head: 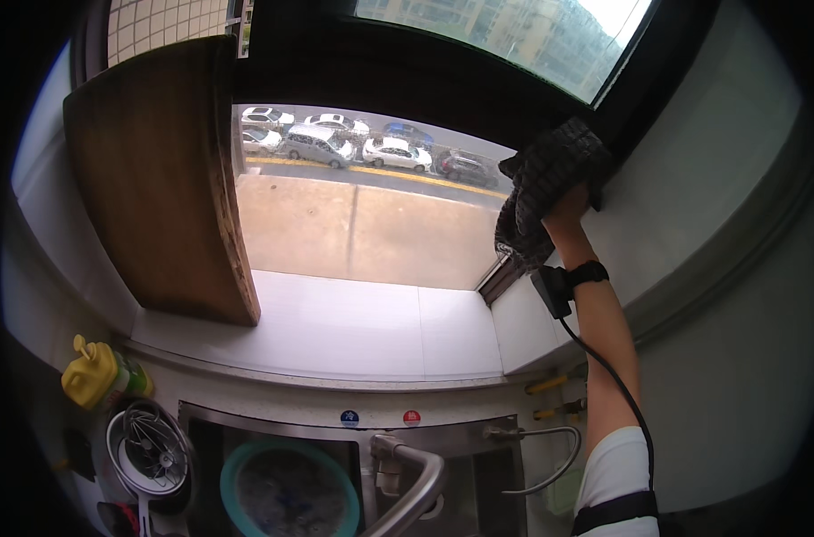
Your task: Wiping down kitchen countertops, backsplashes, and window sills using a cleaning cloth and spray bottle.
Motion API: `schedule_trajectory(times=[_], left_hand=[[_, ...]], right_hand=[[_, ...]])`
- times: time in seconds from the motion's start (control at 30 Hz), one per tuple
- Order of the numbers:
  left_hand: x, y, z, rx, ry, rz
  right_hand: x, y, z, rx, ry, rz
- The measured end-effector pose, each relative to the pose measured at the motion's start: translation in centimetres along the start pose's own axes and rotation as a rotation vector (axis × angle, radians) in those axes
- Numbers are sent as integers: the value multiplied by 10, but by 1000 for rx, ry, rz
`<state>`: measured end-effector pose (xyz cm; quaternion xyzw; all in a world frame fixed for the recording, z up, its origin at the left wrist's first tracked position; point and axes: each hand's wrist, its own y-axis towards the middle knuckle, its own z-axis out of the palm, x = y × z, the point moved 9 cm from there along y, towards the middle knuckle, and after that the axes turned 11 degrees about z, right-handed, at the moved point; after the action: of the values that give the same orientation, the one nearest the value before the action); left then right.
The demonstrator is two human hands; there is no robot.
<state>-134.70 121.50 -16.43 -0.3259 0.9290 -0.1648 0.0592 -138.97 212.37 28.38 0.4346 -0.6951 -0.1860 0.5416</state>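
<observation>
My right hand (pixel 569 203) reaches up and presses a dark checked cloth (pixel 548 168) against the lower right part of the black window frame (pixel 407 87). The cloth covers most of my fingers, and one end of it hangs down beside my wrist. A black device is strapped at that wrist, with a cable running down the arm. Below the cloth lies the white tiled windowsill (pixel 353 329). My left hand is out of view.
A thick wooden board (pixel 158 188) stands upright on the sill's left. Below are a steel double sink (pixel 272 426), its faucet (pixel 420 470) and a teal basin (pixel 229 497) holding murky water. A yellow pump jug (pixel 91 376) and a strainer (pixel 115 456) with a whisk sit left.
</observation>
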Motion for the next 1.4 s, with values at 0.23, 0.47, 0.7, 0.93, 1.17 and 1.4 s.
schedule_trajectory(times=[0.23, 0.47, 0.7, 0.93, 1.17, 1.4], left_hand=[[-15, -9, -19, 175, -219, -38], [-13, -3, -49, -38, -358, -43], [-19, 10, -69, -57, -446, -26], [-21, 6, -66, 62, -392, -38], [-18, 3, -60, 47, -279, -52], [-20, 10, -71, 30, -320, -9]], right_hand=[[63, -51, 14, -193, -1042, -438], [-69, -124, 46, -95, -1325, 12], [-202, -246, 90, 325, -2487, -160], [-158, -290, 105, 1011, -1002, 866], [-56, -393, 154, 1411, -748, 599], [-154, -322, 140, 987, -891, 910]])
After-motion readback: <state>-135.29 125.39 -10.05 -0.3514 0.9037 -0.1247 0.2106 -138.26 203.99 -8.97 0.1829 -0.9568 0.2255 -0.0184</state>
